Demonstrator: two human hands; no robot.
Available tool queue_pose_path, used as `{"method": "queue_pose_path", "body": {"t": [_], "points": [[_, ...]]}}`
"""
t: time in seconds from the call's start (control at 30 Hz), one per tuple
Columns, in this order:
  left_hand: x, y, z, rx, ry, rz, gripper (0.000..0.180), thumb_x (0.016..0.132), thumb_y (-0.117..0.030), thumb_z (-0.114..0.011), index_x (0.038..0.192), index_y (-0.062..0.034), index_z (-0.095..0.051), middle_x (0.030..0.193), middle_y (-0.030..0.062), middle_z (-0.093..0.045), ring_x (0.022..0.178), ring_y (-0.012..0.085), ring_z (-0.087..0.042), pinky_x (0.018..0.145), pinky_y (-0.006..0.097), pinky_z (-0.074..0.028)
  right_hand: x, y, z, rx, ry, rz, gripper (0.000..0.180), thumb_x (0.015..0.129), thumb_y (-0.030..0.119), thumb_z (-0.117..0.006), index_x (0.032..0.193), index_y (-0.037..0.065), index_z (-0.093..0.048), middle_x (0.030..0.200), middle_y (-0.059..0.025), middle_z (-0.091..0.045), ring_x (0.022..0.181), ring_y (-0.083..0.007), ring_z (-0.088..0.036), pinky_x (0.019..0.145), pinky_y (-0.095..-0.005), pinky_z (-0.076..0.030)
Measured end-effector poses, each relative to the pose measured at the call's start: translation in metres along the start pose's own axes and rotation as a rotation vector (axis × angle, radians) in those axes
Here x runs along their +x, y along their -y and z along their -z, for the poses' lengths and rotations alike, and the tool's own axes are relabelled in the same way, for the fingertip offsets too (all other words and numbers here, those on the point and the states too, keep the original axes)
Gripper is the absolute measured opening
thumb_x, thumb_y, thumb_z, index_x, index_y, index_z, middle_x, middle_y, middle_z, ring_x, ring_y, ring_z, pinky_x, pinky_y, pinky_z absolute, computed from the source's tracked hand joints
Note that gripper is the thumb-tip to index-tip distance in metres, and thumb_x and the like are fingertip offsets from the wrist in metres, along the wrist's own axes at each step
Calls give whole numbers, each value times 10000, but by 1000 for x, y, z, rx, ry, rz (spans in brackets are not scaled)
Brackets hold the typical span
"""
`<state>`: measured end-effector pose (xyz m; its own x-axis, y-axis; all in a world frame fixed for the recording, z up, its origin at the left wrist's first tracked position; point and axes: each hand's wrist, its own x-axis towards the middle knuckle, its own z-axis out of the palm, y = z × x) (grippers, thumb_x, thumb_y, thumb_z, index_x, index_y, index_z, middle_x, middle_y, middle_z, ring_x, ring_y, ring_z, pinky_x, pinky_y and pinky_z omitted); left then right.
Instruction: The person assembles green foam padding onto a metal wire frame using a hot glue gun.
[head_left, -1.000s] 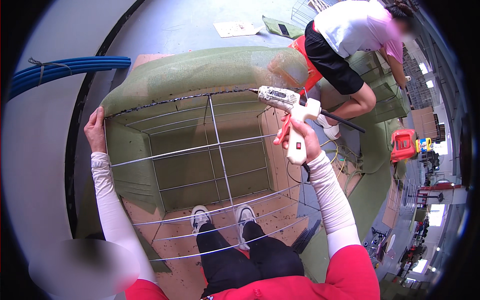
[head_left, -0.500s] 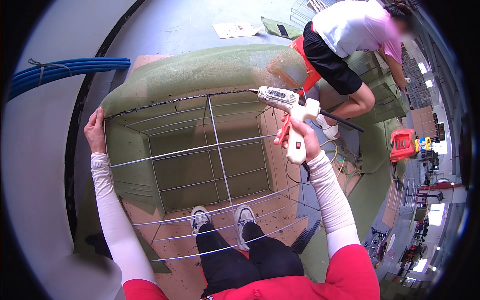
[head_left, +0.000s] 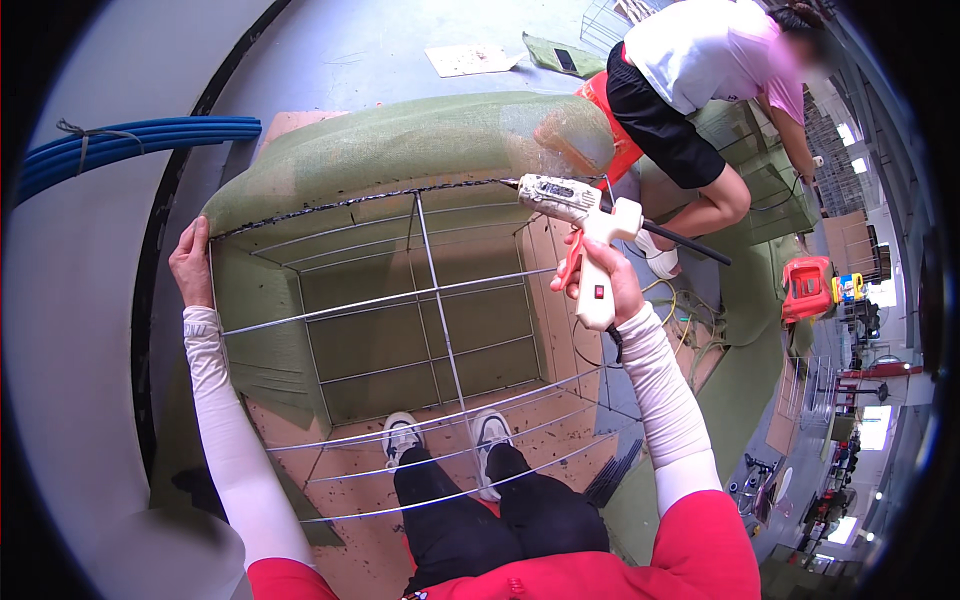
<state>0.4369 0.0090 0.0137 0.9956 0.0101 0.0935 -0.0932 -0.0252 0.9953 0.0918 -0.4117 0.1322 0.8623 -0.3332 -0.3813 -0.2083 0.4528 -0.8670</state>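
Observation:
A white glue gun [head_left: 597, 285] with a red trigger is in my right hand [head_left: 620, 283], fingers wrapped round its handle. Its nozzle points left, at the right part of a dark glue line along the edge of the green fabric [head_left: 400, 130]. This fabric covers the far side of a metal wire frame [head_left: 433, 260], whose near side shows bare bars. At the frame's far left corner, my left hand [head_left: 190, 262] is closed on the wire and fabric edge, thumb uppermost. Some of its fingers are hidden.
A co-worker [head_left: 690, 80] bends over more green covered pieces at the right. Blue tubing [head_left: 140, 135] juts in at left. Brown board [head_left: 375, 490] lies under the frame and my shoes. Cables [head_left: 690, 320] and a red plastic stool [head_left: 806, 288] are at right.
Almost nothing differs. The glue gun has shifted very slightly to the right in the picture; my left hand stays at the corner.

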Motion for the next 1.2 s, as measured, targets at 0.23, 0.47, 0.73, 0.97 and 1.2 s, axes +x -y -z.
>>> {"method": "queue_pose_path", "body": {"t": [0.23, 0.47, 0.73, 0.97, 1.2], "points": [[0, 0, 2, 9, 5, -7, 333, 852, -237, -650, 1053, 28, -638, 964, 67, -651, 859, 106, -576, 795, 226, -454, 3, -2, -3, 20, 6, -2, 287, 933, 261, -424, 1074, 13, -459, 769, -141, -618, 687, -263, -658, 511, -264, -487], [1, 1, -1, -20, 14, -18, 316, 853, -222, -649, 1050, 25, -640, 968, 63, -652, 862, 104, -576, 800, 225, -451, -1, 0, 6, -3, -17, -5, 296, 934, 273, -411, 1094, 27, -451, 774, -146, -613, 687, -264, -649, 517, -268, -484], [0, 1, -1, 1, 10, -41, 310, 855, -218, -647, 1046, 25, -642, 962, 60, -653, 853, 99, -575, 790, 223, -453, -1, -1, 9, 21, -28, 17, 287, 926, 264, -431, 1073, 20, -470, 784, -151, -621, 679, -263, -654, 500, -266, -486], [2, 5, 2, 16, 17, -3, 329, 865, -243, -631, 1074, 11, -636, 986, 48, -651, 863, 85, -574, 783, 206, -445, -3, 1, 14, 34, -40, 13, 294, 928, 275, -430, 1072, 22, -470, 777, -149, -622, 675, -257, -652, 498, -261, -482], [3, 3, 2, 29, 18, -20, 333, 864, -253, -633, 1071, 8, -638, 974, 42, -651, 853, 82, -574, 769, 208, -450, -2, 3, 9, 4, -33, 29, 295, 928, 270, -432, 1071, 14, -466, 765, -146, -617, 667, -257, -653, 497, -261, -486]]}}
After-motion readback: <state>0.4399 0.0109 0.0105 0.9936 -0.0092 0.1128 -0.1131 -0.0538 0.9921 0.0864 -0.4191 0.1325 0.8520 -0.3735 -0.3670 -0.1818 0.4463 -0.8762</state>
